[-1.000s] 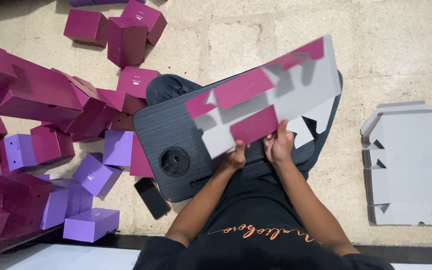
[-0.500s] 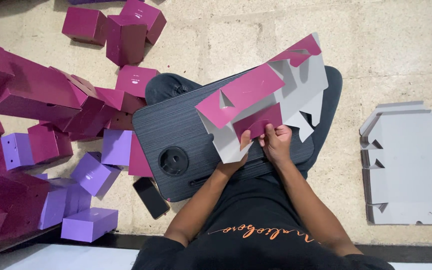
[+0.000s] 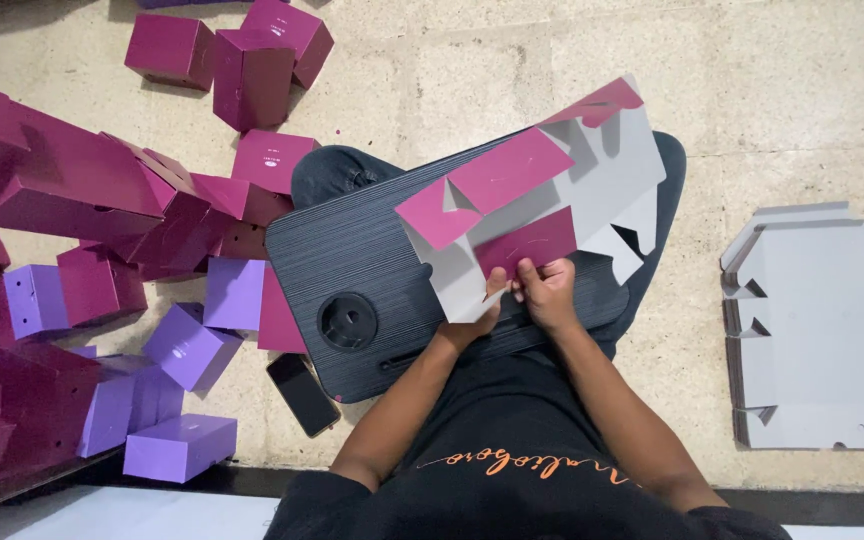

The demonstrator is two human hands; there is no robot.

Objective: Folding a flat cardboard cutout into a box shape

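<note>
Now both your hands pinch the near edge of the blank [image 3: 542, 200], a half-folded grey card with magenta panels, lying on the dark lap surface [image 3: 352, 250]. Your left hand [image 3: 482, 305] nips the grey corner flap; your right hand [image 3: 547, 295] closes on the magenta panel. A crooked crease looks likely if you press off the score, and the far flaps overhang the surface and could sag.
</note>
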